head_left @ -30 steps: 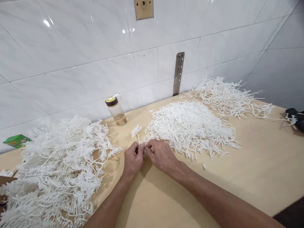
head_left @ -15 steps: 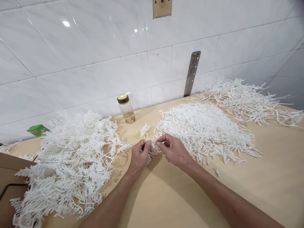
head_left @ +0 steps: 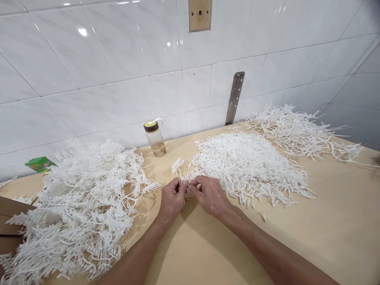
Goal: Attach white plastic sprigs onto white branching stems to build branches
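Note:
My left hand (head_left: 174,198) pinches a white branched plastic sprig (head_left: 178,164) between thumb and finger; its feathery tip sticks up beyond the knuckles. Against it, my right hand (head_left: 209,194) is closed in a pinch, its fingertips meeting the left thumb at the sprig's stem. Whatever piece lies between the right fingertips is too small to make out. Just past my right hand spreads a heap of short white plastic pieces (head_left: 246,164). On the left lies a bulky pile of white branched sprigs (head_left: 89,206).
A clear bottle (head_left: 157,142) with a dark lid stands near the tiled wall. Bare branching stems (head_left: 299,132) lie at the back right, near a metal bracket (head_left: 235,99). A green carton (head_left: 40,164) and a brown box (head_left: 12,221) are at left. One loose piece (head_left: 263,216) rests on the table (head_left: 297,237).
My right hand has come left, closing the small gap to my left hand, and its fingertips now meet the sprig there. The whole view has shifted slightly.

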Available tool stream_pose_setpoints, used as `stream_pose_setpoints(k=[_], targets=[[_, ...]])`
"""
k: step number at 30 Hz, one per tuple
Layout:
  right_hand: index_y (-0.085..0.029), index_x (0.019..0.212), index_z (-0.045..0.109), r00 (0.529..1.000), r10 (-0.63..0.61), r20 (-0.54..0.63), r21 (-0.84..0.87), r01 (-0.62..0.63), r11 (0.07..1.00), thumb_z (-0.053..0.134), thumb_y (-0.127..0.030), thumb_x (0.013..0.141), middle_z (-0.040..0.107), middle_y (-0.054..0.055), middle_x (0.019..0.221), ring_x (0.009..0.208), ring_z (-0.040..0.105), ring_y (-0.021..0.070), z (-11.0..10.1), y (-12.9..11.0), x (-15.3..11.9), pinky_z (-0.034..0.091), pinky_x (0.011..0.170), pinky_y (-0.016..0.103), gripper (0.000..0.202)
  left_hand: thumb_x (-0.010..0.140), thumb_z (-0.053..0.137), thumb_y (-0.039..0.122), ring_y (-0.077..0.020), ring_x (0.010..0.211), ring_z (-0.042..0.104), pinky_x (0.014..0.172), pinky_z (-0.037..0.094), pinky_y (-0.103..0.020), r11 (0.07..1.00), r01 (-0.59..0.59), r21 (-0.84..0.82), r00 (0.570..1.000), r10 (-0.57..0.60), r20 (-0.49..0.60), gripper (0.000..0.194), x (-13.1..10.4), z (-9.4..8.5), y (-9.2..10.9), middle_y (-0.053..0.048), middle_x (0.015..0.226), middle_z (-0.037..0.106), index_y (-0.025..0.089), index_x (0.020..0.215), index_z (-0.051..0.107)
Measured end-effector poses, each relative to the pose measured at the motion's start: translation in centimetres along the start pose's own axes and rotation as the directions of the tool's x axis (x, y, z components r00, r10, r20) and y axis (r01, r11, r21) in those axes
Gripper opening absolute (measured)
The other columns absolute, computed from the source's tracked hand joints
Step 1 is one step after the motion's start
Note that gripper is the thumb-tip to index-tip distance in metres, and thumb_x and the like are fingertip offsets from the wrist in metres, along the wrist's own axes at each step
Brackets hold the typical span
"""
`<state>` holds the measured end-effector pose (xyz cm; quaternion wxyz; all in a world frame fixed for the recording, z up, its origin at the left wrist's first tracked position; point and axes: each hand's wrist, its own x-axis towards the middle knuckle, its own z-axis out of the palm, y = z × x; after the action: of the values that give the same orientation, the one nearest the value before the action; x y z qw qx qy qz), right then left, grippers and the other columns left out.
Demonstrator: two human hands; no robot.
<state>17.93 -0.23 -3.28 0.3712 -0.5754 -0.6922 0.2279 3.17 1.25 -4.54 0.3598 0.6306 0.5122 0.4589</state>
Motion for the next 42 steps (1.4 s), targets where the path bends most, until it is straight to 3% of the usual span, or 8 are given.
stream_pose_setpoints(k=[4, 13, 19, 24, 32, 34, 37, 42], targets=[[-0.019, 0.074, 0.064, 0.999, -0.034, -0.014, -0.015, 0.033, 0.999, 0.052, -0.022, 0.085, 0.067, 0.002, 0.07, 0.062, 0.057, 0.015, 0.0, -0.4, -0.2, 0.04, 0.06, 0.027, 0.017, 0.085, 0.058, 0.048, -0.0101, 0.053, 0.037, 0.051, 0.031, -0.022, 1.0, -0.029, 0.005, 1.0, 0.029, -0.004, 0.041, -0.1, 0.1, 0.0, 0.005, 0.054, 0.04, 0.019, 0.059, 0.046], [-0.02, 0.066, 0.063, 0.953, 0.219, 0.208, 0.144, -0.251, 0.957, 0.055, -0.031, 0.08, 0.058, -0.003, 0.054, 0.036, 0.047, 0.0105, -1.1, -0.9, 0.2, 0.032, 0.036, 0.023, 0.02, 0.086, 0.058, 0.051, -0.0096, 0.052, 0.04, 0.05, 0.033, -0.021, 1.0, -0.027, -0.006, 0.999, 0.027, 0.046, 0.041, 0.1, -0.1, -0.8, 0.005, 0.054, 0.043, 0.019, 0.063, 0.048], [-0.019, 0.061, 0.062, 0.989, 0.112, 0.102, 0.06, -0.118, 0.991, 0.052, -0.024, 0.081, 0.061, 0.0, 0.054, 0.048, 0.053, 0.0131, -0.2, -0.7, 0.1, 0.036, 0.046, 0.024, 0.023, 0.087, 0.057, 0.046, -0.0096, 0.051, 0.04, 0.05, 0.032, -0.022, 1.0, -0.002, -0.03, 0.999, 0.003, 0.039, 0.036, -0.2, 0.0, -0.2, 0.004, 0.056, 0.045, 0.019, 0.063, 0.049], [-0.019, 0.066, 0.064, 0.997, 0.064, 0.053, 0.058, -0.067, 0.996, 0.051, -0.021, 0.082, 0.068, 0.002, 0.065, 0.06, 0.058, 0.0158, 1.1, -0.6, -0.1, 0.04, 0.057, 0.026, 0.021, 0.09, 0.053, 0.038, -0.011, 0.054, 0.037, 0.054, 0.031, -0.024, 0.98, -0.096, 0.175, 0.993, 0.107, -0.053, 0.035, -0.4, 0.0, -0.4, 0.005, 0.056, 0.04, 0.02, 0.062, 0.042], [-0.019, 0.069, 0.062, 0.957, 0.289, 0.028, 0.201, -0.289, 0.936, 0.054, -0.024, 0.079, 0.065, 0.002, 0.061, 0.048, 0.058, 0.0157, 1.4, -0.5, 0.4, 0.041, 0.044, 0.025, 0.014, 0.091, 0.05, 0.03, -0.0131, 0.058, 0.04, 0.059, 0.032, -0.026, 0.881, -0.393, 0.263, 0.907, 0.418, -0.046, 0.028, -0.8, -0.1, 0.1, 0.001, 0.063, 0.045, 0.021, 0.066, 0.046], [-0.019, 0.076, 0.063, 0.94, 0.335, 0.058, 0.28, -0.337, 0.899, 0.055, -0.028, 0.08, 0.061, -0.001, 0.055, 0.04, 0.054, 0.0146, 0.9, -0.5, 0.4, 0.04, 0.04, 0.025, 0.012, 0.092, 0.051, 0.034, -0.0123, 0.056, 0.039, 0.057, 0.032, -0.026, 0.924, -0.328, 0.197, 0.941, 0.338, -0.022, 0.03, -0.8, -0.1, 0.0, 0.002, 0.06, 0.043, 0.02, 0.065, 0.046], [-0.02, 0.082, 0.063, 0.941, 0.336, 0.039, 0.317, -0.33, 0.889, 0.054, -0.037, 0.083, 0.058, -0.004, 0.052, 0.034, 0.049, 0.0131, 0.2, -0.3, 0.3, 0.039, 0.038, 0.025, 0.019, 0.091, 0.053, 0.042, -0.0112, 0.052, 0.038, 0.054, 0.032, -0.024, 0.993, -0.105, 0.05, 0.993, 0.107, -0.046, 0.035, -0.4, -0.2, -0.3, 0.004, 0.055, 0.043, 0.019, 0.065, 0.051], [-0.021, 0.073, 0.059, 0.96, 0.166, -0.224, 0.107, -0.145, 0.984, 0.054, -0.034, 0.083, 0.06, -0.002, 0.057, 0.044, 0.051, 0.013, -1.6, 0.9, 0.7, 0.041, 0.051, 0.026, 0.017, 0.087, 0.057, 0.048, -0.0111, 0.055, 0.046, 0.056, 0.036, -0.023, 0.99, 0.049, -0.129, 0.994, -0.061, -0.09, 0.037, 0.3, -0.4, -0.2, 0.0, 0.06, 0.059, 0.017, 0.066, 0.058]])
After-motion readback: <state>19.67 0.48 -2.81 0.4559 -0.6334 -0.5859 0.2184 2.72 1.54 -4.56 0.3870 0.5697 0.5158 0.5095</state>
